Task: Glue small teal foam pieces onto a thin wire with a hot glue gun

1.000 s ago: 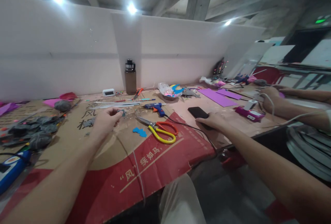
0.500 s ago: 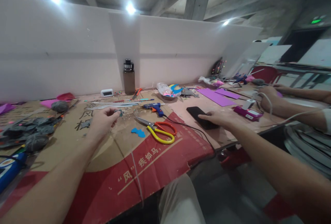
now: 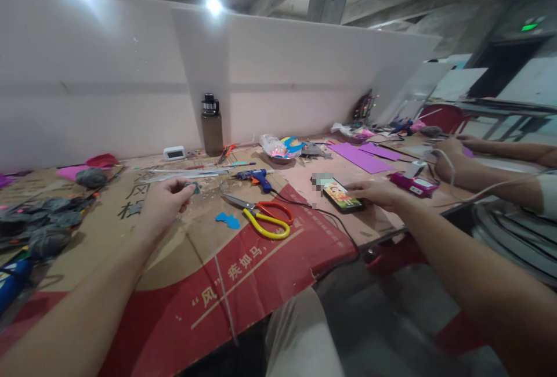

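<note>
My left hand [image 3: 163, 203] hovers over the cardboard sheet [image 3: 183, 284], fingers pinched on a small grey piece [image 3: 194, 187]. My right hand [image 3: 375, 192] rests on the table with its fingers lying on the edge of a phone [image 3: 342, 194], whose screen is lit. Yellow-and-red scissors [image 3: 265, 217] and a blue cut-out shape [image 3: 227, 221] lie between my hands. A blue glue gun [image 3: 256, 177] sits behind the scissors, its black cord trailing past the phone.
A brown bottle [image 3: 212, 124] and a small white clock [image 3: 174, 152] stand by the white wall. Grey felt pieces [image 3: 41, 220] pile up at left. Purple sheets [image 3: 361, 156] and a bowl of scraps [image 3: 281, 151] lie further right. Another person's hands [image 3: 448, 159] work beside a pink device [image 3: 413, 184].
The phone's screen has lit up under my right hand, which shifted slightly right along it. My left hand stays pinched in about the same place.
</note>
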Available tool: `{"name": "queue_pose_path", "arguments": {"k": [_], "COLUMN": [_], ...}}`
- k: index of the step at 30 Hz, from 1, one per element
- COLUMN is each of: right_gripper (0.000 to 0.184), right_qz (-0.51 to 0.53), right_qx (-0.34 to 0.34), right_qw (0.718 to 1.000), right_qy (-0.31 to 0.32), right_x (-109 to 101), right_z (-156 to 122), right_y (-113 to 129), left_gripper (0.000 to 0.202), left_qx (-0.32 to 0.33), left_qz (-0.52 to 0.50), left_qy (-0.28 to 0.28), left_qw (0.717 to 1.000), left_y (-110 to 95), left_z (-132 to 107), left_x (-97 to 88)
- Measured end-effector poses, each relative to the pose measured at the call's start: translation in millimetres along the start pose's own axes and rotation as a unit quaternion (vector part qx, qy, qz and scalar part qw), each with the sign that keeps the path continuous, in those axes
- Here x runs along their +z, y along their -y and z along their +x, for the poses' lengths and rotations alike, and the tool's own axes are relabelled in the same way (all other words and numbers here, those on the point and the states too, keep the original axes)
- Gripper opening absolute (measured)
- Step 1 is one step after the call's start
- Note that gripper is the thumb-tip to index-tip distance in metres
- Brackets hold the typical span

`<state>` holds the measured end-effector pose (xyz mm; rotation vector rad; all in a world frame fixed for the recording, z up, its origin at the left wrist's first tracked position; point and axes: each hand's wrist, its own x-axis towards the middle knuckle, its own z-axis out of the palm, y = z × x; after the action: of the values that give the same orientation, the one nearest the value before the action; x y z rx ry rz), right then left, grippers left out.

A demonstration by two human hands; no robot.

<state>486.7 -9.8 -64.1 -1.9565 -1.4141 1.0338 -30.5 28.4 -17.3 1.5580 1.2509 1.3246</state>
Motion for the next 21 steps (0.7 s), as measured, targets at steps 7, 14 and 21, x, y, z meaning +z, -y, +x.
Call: {"name": "queue_pose_path", "arguments": {"k": [7, 14, 21], "right_gripper": [0.035, 0.025, 0.034], "right_qz": [0.042, -0.084, -0.086], "right_qx": [0.050, 0.112, 0.140], "right_qw": [0.998, 0.983, 0.972], "right_qy": [-0.008, -0.120, -0.171], "right_x": [3, 12, 16], "right_z": [-1, -1, 8], "right_y": [6, 29, 32], "left_gripper": [0.022, 0.023, 0.024], "left_qx": [-0.010, -0.002, -0.015], "left_qz": [-0.003, 0.014, 0.010], "left_qy": [-0.006, 0.009, 0.002], "left_qw": [1.000, 1.000, 1.000], "left_y": [-5, -4, -2], "left_z": [-2, -1, 2], "left_x": [2.2, 0.5, -0.9]}}
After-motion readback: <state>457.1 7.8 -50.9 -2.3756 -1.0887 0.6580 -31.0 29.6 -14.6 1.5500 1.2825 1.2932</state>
